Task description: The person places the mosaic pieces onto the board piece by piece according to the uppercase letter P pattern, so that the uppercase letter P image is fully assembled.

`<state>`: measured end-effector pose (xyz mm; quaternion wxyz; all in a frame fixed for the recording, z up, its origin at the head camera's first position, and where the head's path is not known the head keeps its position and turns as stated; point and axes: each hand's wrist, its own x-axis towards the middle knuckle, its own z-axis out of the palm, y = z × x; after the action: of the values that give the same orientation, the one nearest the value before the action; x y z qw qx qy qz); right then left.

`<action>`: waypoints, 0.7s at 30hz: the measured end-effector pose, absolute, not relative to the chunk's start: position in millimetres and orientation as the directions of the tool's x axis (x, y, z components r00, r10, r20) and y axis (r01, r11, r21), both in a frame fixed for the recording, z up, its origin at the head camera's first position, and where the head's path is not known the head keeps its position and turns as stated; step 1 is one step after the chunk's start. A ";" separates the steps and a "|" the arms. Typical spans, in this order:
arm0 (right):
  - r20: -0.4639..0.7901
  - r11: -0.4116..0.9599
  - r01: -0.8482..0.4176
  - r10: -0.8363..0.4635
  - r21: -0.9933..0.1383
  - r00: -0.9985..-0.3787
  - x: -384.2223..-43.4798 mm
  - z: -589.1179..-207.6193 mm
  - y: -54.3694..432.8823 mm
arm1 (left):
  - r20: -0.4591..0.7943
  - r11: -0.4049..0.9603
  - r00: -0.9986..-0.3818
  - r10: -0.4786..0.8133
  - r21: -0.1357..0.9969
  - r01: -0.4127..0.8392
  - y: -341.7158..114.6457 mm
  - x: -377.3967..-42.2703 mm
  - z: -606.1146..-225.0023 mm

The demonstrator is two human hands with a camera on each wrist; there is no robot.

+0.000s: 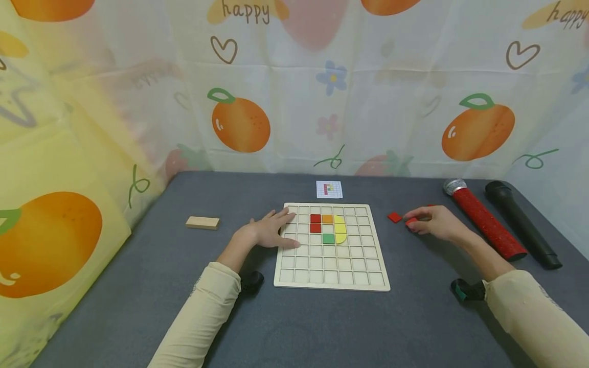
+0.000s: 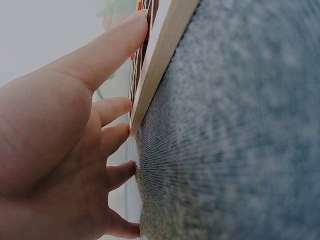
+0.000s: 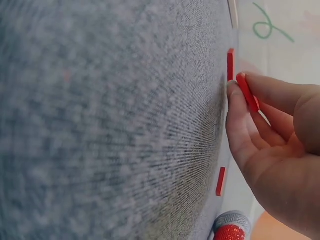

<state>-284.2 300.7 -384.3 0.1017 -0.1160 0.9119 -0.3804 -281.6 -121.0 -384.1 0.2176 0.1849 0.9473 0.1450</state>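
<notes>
I see left hand spread over grid board's left edge; right hand pinches red tile off right edge. Seven tiles set; two loose red tiles left on tabletop.

A dark grey surface is backed along its far edge by a pale cloth, printed with oranges, a blue flower and the word "happy". Beyond the left edge, a yellow cloth is seen, also bearing oranges. Towards the far left corner, a plain wooden block is laid flat, its long side roughly in line with the far edge. By the far right corner, a red microphone is set slantwise, its silver head turned to the far edge. Just beside it, nearer the right edge, a black microphone is similarly laid.
</notes>
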 end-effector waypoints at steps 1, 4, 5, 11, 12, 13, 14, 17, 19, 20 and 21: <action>-0.088 0.686 -0.135 -0.280 -0.715 -0.956 -283.8 -384.2 300.4 | -0.359 0.890 -0.837 0.413 0.354 0.287 -121.0 -281.7 -384.0; -0.058 0.695 -0.134 -0.246 -0.706 -0.968 -283.4 -384.2 299.9 | -0.359 0.891 -0.837 0.413 0.351 0.289 -120.9 -281.8 -383.8; -0.050 0.696 -0.134 -0.237 -0.705 -0.970 -283.1 -384.0 299.5 | -0.360 0.891 -0.836 0.413 0.351 0.289 -120.9 -281.8 -383.8; -0.033 0.672 -0.121 -0.212 -0.731 -0.977 -282.6 -383.2 296.0 | -0.361 0.891 -0.836 0.414 0.349 0.291 -121.0 -281.7 -384.0; -0.032 0.664 -0.121 -0.213 -0.738 -0.976 -282.7 -383.0 295.2 | -0.360 0.891 -0.836 0.414 0.348 0.291 -121.0 -281.7 -384.0; -0.031 0.657 -0.122 -0.215 -0.744 -0.976 -282.7 -382.6 294.1 | -0.360 0.891 -0.837 0.413 0.347 0.291 -120.9 -281.7 -384.1; -0.028 0.654 -0.125 -0.218 -0.746 -0.976 -282.8 -382.3 293.0 | -0.358 0.892 -0.837 0.413 0.346 0.292 -120.8 -281.7 -384.2; -0.022 0.645 -0.136 -0.230 -0.752 -0.973 -283.8 -382.1 289.7 | -0.355 0.893 -0.840 0.410 0.343 0.291 -120.7 -281.7 -384.6; -0.024 0.642 -0.139 -0.238 -0.754 -0.971 -284.5 -381.7 287.2 | -0.355 0.895 -0.842 0.407 0.340 0.289 -120.6 -281.6 -384.6; -0.027 0.635 -0.139 -0.245 -0.760 -0.969 -284.7 -381.5 286.0 | -0.354 0.895 -0.843 0.406 0.339 0.289 -120.6 -281.6 -384.6; -0.031 0.622 -0.139 -0.255 -0.770 -0.966 -284.8 -381.5 284.8 | -0.355 0.896 -0.843 0.405 0.338 0.288 -120.7 -281.6 -384.5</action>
<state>-284.8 284.8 -381.5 0.0688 -0.1096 0.8980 -0.4205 -281.6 -120.7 -384.5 0.2130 0.1821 0.9501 0.1373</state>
